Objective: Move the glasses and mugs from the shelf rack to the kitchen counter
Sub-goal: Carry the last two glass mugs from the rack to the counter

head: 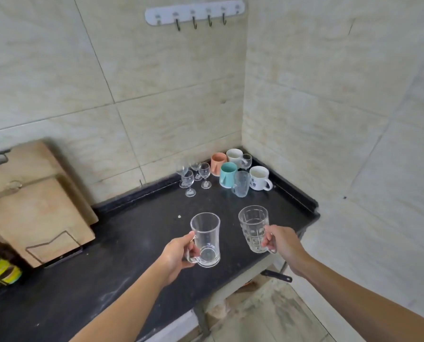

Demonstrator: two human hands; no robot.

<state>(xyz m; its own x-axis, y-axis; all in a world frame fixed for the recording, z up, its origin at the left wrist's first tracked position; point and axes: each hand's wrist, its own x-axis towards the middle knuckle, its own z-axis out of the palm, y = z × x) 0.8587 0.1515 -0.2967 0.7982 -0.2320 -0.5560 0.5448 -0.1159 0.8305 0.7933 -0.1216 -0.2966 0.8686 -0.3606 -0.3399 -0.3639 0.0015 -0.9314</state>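
Above the black surface (136,233), the left hand (175,255) grips the handle of a smooth mug (205,239) and the right hand (281,243) grips a patterned mug (253,228), with other mugs (259,178) and stemmed glasses (188,182) standing in the corner.

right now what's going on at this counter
A person grips two glass mugs by their handles over the black counter: the left hand holds the smooth mug, the right hand holds the patterned mug. In the far corner, wine glasses and coloured mugs already stand on it.
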